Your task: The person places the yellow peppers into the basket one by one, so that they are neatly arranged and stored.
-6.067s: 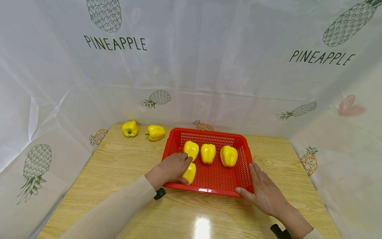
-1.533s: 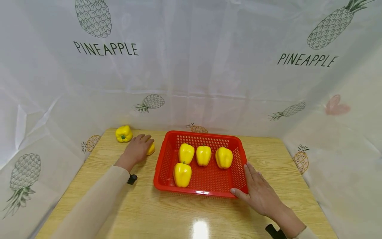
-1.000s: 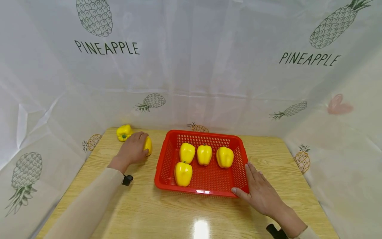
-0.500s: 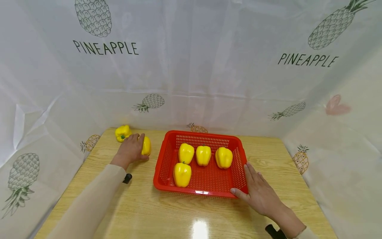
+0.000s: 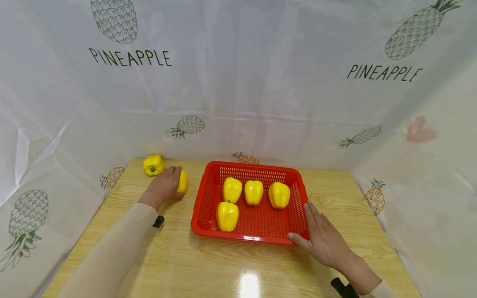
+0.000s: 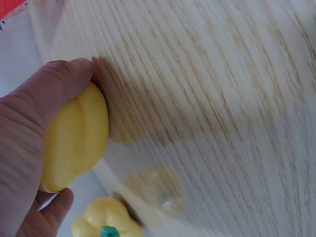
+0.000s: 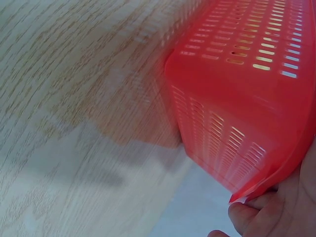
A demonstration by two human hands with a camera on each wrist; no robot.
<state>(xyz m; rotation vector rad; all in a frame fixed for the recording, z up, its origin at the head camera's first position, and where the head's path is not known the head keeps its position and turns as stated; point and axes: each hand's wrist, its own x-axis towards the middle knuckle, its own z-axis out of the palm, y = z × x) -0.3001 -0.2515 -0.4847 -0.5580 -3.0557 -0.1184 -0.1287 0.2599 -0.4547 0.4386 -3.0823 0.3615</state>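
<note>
My left hand (image 5: 164,185) grips a yellow bell pepper (image 5: 183,182) on the left side of the table. In the left wrist view, the thumb and fingers curl round this bell pepper (image 6: 79,136) from both sides. Another yellow bell pepper (image 5: 154,165), green stem facing me, lies just behind that hand. At the right front corner of the red basket (image 5: 238,236), my right hand (image 5: 328,244) rests on the rim, fingers straight along the side and thumb across the corner. Inside the basket lie several yellow bell peppers (image 5: 227,216), mostly toward the back and left.
The wooden table (image 5: 208,269) ends at a white pineapple-print curtain (image 5: 238,82), which hangs behind it and at both sides. The basket's raised left wall (image 5: 203,203) stands between the left hand and the peppers inside.
Six seconds ago my left hand held a pepper at the basket's left front. It let go there, moved left to a pepper on the table and now grips that one. My right hand stayed put.
</note>
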